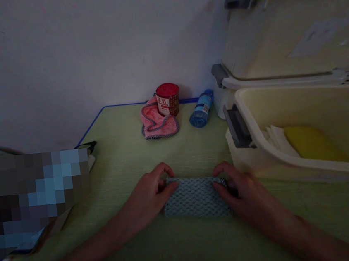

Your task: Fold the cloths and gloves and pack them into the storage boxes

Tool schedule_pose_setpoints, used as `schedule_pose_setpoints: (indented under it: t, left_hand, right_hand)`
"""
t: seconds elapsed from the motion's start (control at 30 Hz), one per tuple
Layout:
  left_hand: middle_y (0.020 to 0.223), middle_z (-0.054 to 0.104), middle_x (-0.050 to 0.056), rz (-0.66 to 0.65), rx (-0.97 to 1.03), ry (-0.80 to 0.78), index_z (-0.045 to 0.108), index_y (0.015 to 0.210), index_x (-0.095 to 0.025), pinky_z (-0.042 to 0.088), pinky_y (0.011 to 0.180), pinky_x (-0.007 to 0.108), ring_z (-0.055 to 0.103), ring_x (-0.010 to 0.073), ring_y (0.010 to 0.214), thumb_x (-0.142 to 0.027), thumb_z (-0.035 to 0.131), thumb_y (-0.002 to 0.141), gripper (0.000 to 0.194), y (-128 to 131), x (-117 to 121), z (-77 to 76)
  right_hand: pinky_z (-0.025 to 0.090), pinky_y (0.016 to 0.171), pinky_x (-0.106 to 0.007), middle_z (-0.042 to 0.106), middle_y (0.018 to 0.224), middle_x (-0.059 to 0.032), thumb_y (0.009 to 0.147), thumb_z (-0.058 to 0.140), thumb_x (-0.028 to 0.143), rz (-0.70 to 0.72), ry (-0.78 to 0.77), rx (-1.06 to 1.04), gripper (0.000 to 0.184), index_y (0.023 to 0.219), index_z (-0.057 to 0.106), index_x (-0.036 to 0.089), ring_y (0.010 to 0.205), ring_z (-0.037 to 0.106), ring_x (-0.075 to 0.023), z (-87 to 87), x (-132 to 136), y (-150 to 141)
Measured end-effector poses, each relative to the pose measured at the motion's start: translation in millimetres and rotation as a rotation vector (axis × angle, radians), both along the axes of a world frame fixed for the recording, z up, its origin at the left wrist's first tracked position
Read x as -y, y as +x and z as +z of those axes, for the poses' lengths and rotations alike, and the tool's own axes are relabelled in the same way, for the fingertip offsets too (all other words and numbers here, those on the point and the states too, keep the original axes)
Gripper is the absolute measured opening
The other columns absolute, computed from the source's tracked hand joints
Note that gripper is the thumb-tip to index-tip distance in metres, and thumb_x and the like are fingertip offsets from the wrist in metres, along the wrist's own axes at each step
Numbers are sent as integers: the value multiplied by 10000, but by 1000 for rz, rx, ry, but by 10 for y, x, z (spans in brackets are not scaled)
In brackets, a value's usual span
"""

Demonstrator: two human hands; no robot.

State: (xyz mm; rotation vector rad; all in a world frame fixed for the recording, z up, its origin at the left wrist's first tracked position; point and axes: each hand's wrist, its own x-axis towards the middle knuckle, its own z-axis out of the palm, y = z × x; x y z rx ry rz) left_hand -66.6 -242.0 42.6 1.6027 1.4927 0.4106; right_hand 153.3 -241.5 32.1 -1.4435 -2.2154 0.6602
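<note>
A blue-grey cloth (197,198) with a woven-looking texture lies folded into a flat rectangle on the green tabletop (118,165). Dark checkered trim shows along its right end. My left hand (154,188) grips the upper left corner, with the thumb on top and the index finger curled over the far edge. At the upper right corner, my right hand (241,188) holds the cloth the same way, its thumb resting on the top face. The other fingers of both hands are partly hidden.
Toward the wall, a pink cloth (161,125) lies against a red-lidded tub (168,100), with a blue bottle (201,109) on its side nearby. On the right stands an open cream bin (252,159) holding white and yellow cloths (313,143). A blurred-out object (44,194) is at left.
</note>
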Motion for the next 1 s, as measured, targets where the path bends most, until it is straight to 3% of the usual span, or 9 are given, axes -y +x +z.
schedule_pose_setpoints:
  t: [0.23, 0.37, 0.43, 0.53, 0.63, 0.73, 0.83, 1.0]
  left_hand:
    - [463, 401, -105, -12, -206, 197, 446, 976, -198, 276, 468, 218, 418, 113, 431, -305, 448, 837, 176, 66, 45, -29]
    - [520, 466, -88, -51, -356, 327, 448, 1045, -192, 344, 500, 244, 479, 133, 463, -305, 433, 868, 211, 48, 71, -94]
    - [629, 539, -41, -56, -398, 504, 458, 1046, -173, 407, 532, 265, 537, 149, 545, -286, 442, 873, 208, 35, 89, -109]
    - [833, 588, 60, -97, -389, 906, 506, 976, -139, 484, 657, 298, 578, 178, 755, -223, 457, 875, 141, 39, 142, -79]
    - [962, 612, 115, -258, -365, 1122, 545, 984, -113, 497, 784, 316, 579, 196, 894, -188, 439, 885, 163, 79, 215, -31]
    - [1161, 592, 158, -429, -435, 1096, 516, 1132, -67, 486, 888, 346, 557, 234, 1067, -250, 407, 904, 312, 121, 261, -54]
    - [1289, 525, 174, -509, -535, 999, 421, 1257, -31, 454, 965, 378, 491, 258, 1193, -311, 391, 913, 445, 136, 258, -139]
    - [1390, 417, 182, -555, -582, 878, 318, 1333, -26, 400, 1032, 395, 370, 255, 1304, -372, 390, 911, 551, 130, 232, -215]
  right_hand:
    - [327, 377, -212, 501, 443, 71, 843, 415, 200, 28, 272, 138, 200, 1022, 501, 180, 348, 503, -136, -86, 67, 22]
    - [419, 404, -246, 651, 723, -36, 865, 388, 183, 66, 461, 247, 182, 1008, 498, 159, 483, 602, -164, -15, 76, 39]
    - [478, 476, -274, 644, 841, -78, 862, 386, 162, 89, 557, 273, 168, 970, 514, 155, 608, 633, -185, 26, 67, 31]
    - [523, 607, -317, 615, 854, -91, 851, 393, 131, 124, 624, 277, 162, 907, 544, 152, 732, 624, -206, 63, 48, 12]
    - [528, 645, -338, 605, 849, -97, 845, 400, 115, 136, 595, 279, 176, 861, 572, 145, 747, 603, -209, 66, 35, 8]
    - [529, 638, -358, 610, 837, -109, 854, 401, 113, 145, 623, 275, 202, 832, 601, 132, 740, 591, -217, 59, 40, 21]
    - [532, 667, -370, 642, 848, -118, 869, 400, 103, 203, 752, 254, 229, 878, 630, 106, 755, 596, -216, 75, 76, 24]
    - [460, 943, -372, 631, 1156, -119, 892, 391, 114, 385, 780, 238, 311, 1129, 586, 64, 1103, 547, -209, 108, 184, -47]
